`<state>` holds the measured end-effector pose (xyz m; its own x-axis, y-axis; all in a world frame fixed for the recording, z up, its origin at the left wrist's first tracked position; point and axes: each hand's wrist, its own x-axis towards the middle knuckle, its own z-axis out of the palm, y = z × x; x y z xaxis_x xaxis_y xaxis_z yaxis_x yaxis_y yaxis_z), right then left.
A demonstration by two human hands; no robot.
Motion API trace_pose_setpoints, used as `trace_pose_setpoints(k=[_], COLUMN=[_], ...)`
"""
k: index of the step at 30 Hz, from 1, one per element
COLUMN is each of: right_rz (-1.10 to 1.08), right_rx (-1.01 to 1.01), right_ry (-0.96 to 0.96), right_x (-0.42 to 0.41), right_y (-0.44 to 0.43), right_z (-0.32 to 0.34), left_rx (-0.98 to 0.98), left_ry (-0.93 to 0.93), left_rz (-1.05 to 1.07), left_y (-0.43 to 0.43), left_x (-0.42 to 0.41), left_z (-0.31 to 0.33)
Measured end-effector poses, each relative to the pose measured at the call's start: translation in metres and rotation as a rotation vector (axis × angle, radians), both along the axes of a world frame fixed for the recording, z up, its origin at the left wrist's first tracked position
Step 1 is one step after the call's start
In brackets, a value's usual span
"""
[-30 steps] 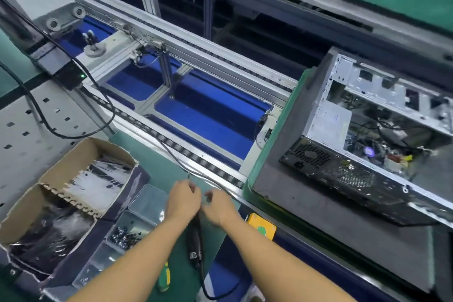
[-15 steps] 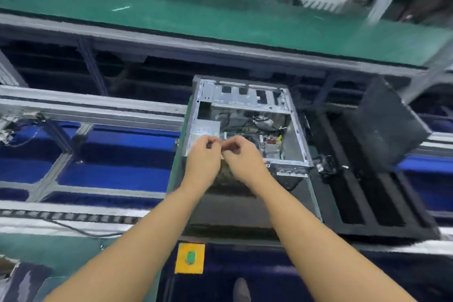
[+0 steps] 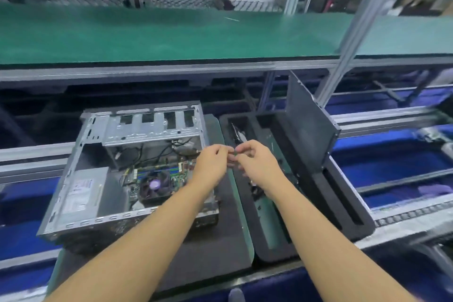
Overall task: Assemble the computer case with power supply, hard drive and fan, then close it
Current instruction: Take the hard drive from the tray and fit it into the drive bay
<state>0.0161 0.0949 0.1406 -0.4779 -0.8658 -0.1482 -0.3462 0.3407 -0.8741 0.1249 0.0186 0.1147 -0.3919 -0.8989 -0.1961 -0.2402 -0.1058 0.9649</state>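
The open computer case (image 3: 73, 203) lies on its side on a grey pallet mat (image 3: 208, 252). Inside it I see a silver power supply (image 3: 83, 193) at the left, a black fan (image 3: 154, 185) on the board, and a metal drive cage (image 3: 152, 127) at the back. My left hand (image 3: 213, 162) and my right hand (image 3: 257, 164) meet fingertip to fingertip above the case's right edge. Together they pinch a small dark item (image 3: 234, 154), too blurred to name. A black side panel (image 3: 308, 130) stands upright to the right.
The panel stands in a black foam tray (image 3: 269, 240) beside the pallet. A green-topped shelf (image 3: 171, 32) runs across the back, with a slanted aluminium post (image 3: 362, 32) at the right. Conveyor rails (image 3: 404, 216) and blue flooring lie on both sides.
The view has swung from the boxes of small parts on the left to the case. Both hands, still held together, have moved to the case's right edge.
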Motion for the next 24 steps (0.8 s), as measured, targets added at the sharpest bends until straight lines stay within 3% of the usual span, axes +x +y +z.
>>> trace_pose_setpoints(k=[7,12,18,24], right_rz=[0.022,0.006,0.001,-0.026], right_rx=[0.09,0.143,0.264,0.315], right_ry=[-0.07,-0.185,-0.342,-0.438], right_x=[-0.092,-0.128,-0.149,-0.16], right_y=[-0.037,-0.078,-0.125,-0.148], right_z=[-0.036,-0.066,-0.113,-0.148], left_rx=[0.17,0.133,0.335,0.293], left_ry=[-0.115,-0.322,-0.332,-0.399], left_rz=[0.013,0.041,0.139,0.257], left_y=[-0.043,-0.077,-0.125,-0.16], left_x=[-0.084,-0.11,-0.141,-0.171], left_z=[-0.036,-0.057,-0.092,-0.125])
